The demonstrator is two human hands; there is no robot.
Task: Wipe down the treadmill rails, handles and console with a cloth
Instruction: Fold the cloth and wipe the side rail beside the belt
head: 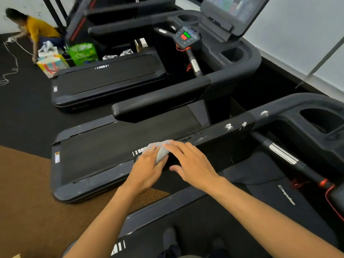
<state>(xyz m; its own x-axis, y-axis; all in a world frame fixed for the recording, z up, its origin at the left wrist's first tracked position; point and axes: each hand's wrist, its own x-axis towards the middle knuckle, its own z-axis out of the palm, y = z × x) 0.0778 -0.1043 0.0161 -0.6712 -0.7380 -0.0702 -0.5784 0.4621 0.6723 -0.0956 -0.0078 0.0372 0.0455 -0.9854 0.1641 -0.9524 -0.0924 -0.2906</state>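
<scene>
A grey cloth (161,151) lies bunched on the near end of the black left side rail (219,135) of the treadmill I stand on. My left hand (149,168) presses on the cloth from the left, fingers wrapped on it. My right hand (188,161) lies flat over the cloth's right side and the rail, fingers spread. White smears (229,127) dot the rail farther along towards the console end. The chrome-banded handle (283,154) runs at the right.
A second treadmill (111,79) with its console (186,36) and screen (227,6) stands to the left. A person in a yellow top (35,28) crouches at the far left by bags (81,53) and a white cord (11,58). Brown carpet (24,192) lies at the lower left.
</scene>
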